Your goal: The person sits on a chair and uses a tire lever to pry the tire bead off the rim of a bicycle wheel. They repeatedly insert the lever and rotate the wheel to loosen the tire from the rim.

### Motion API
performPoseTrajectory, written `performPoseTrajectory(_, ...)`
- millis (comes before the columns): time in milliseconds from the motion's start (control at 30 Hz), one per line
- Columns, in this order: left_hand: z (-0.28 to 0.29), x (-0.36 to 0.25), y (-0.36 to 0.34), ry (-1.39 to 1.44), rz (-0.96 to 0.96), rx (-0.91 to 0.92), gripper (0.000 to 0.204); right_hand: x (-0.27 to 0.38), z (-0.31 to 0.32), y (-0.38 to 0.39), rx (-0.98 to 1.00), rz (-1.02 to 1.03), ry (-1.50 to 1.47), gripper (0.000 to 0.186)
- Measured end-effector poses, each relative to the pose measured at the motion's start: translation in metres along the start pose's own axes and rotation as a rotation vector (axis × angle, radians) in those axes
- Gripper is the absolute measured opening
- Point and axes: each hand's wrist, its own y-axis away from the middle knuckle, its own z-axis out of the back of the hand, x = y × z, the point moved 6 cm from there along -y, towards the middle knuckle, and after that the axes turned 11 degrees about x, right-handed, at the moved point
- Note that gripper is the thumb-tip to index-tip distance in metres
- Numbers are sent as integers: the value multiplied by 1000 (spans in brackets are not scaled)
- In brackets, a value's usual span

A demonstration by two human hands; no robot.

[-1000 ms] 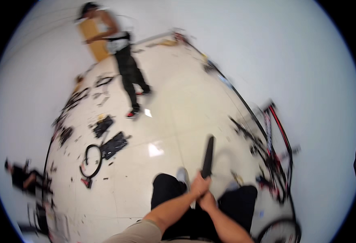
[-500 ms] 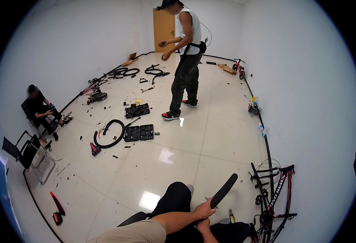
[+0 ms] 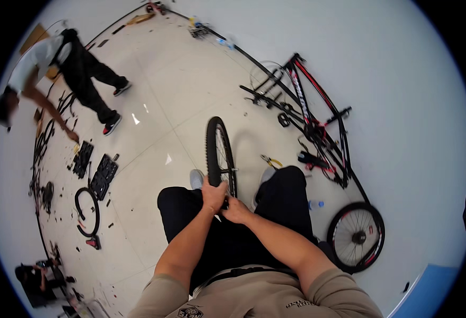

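A bicycle wheel with a knobbly black tyre stands upright between my knees, seen nearly edge-on, its spokes and axle showing on the right. My left hand is closed round the near part of the tyre. Just right of it and lower, my right hand grips the wheel's near edge; its fingertips are partly hidden. Pliers with yellow handles lie on the floor beyond my right foot.
A black and red bicycle frame leans by the right wall, with another wheel nearer me. A clear bottle lies by my right knee. Open black tool cases and a loose tyre are at left. A co-worker bends over there; another person sits.
My view has turned right and downward, so the wheel now shows in front of me with both hands still on it. The standing co-worker has bent down, one hand reaching toward the tool cases.
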Motion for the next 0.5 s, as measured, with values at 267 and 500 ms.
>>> performPoseTrajectory(267,4,-20,-11,-37,-91,-62,29,10,0,-4,-12,-154,78,68)
performPoseTrajectory(500,12,-48,-22,-36,84,197,43,32,12,-3,-22,-180,30,65)
